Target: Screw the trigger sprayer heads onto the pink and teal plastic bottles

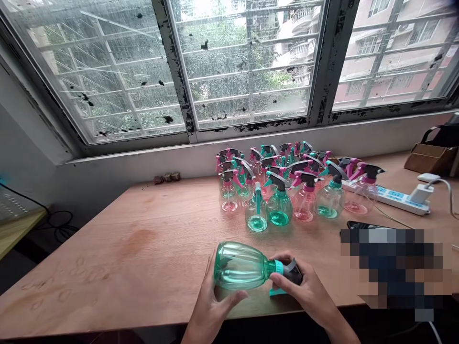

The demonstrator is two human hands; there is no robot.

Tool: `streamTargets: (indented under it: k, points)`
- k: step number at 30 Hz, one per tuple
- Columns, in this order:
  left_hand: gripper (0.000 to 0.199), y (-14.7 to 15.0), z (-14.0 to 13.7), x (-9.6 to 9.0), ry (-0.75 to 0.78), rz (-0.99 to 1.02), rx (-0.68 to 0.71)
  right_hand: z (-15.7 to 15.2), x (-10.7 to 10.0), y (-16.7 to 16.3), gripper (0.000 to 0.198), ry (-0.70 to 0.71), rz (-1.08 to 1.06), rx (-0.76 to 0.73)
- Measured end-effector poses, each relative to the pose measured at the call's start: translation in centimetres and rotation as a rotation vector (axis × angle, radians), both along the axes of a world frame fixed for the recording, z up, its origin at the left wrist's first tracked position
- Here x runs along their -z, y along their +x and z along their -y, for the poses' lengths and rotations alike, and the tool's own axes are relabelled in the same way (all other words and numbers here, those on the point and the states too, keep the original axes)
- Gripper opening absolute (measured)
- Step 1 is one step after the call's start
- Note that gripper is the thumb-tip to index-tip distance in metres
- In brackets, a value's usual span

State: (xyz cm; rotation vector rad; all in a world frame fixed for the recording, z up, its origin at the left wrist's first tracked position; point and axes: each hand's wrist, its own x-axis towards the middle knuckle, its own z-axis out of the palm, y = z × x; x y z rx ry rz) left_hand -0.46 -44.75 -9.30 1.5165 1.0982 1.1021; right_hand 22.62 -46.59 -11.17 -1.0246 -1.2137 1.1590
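A clear green spray bottle lies sideways in the air above the table's front edge, its base to the left. My left hand cups the base end, thumb along the lower side. My right hand grips the dark spray head and the turquoise collar, thumb and fingers closed around them. Part of the turquoise trigger shows below the right thumb. Behind the hands stand several green and pink spray bottles, the closest being a green bottle and a darker green one.
A white power strip with a plugged-in charger lies at the right, cables trailing. Near the right front are a dark phone-like object and a blurred patch. A brown box stands back right; small brown blocks sit by the wall.
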Motion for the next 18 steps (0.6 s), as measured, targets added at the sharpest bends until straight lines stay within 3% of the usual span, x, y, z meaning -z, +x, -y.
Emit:
streamTargets:
  k: [5,9,13,18]
  points:
    - [0.086,0.09,0.01,0.6,-0.001,0.018,0.015,-0.05,-0.23,-0.01,0.026,0.004,-0.002,0.003]
    - [0.099,0.05,-0.06,0.54,-0.021,0.02,-0.012,0.07,-0.35,-0.13,0.024,0.026,0.013,0.004]
    - [0.088,0.05,-0.17,-0.06,-0.002,0.016,0.009,0.04,-0.27,-0.23,0.027,0.009,0.004,0.026]
    - [0.087,0.17,-0.14,0.34,0.009,-0.018,0.027,-0.01,-0.37,-0.2,0.03,-0.03,0.045,0.121]
